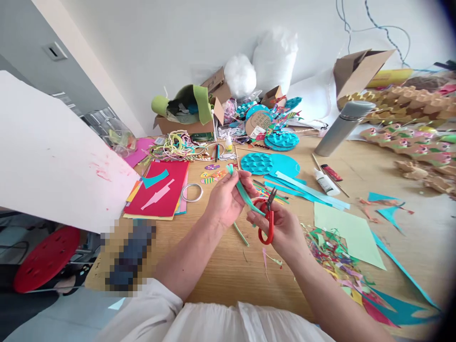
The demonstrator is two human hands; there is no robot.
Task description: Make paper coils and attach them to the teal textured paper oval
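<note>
The left hand (224, 203) is nearly closed, its thumb and fingers pinching a mint-green strip (244, 192) near its upper end, which pokes out loose above the thumb. The right hand (286, 229) is curled round red-handled scissors (270, 230), its thumb and a finger also nipping the strip's lower end, so the strip hangs between both hands, above the table (210, 266). The blades point up and away from the body; I can't tell from here whether they are quite closed. To my eye, the strip wants a light, even pull, enough to keep it flat without creasing, and the scissor tips should stay turned off it while the fingers are busy. Just below lies a thin green piece (241, 234), easy to brush aside with a wrist. To the right, the heap of paper scraps (333, 259) sits near the forearm beside a pale green sheet (351, 235), so I'd keep that elbow quiet.
</note>
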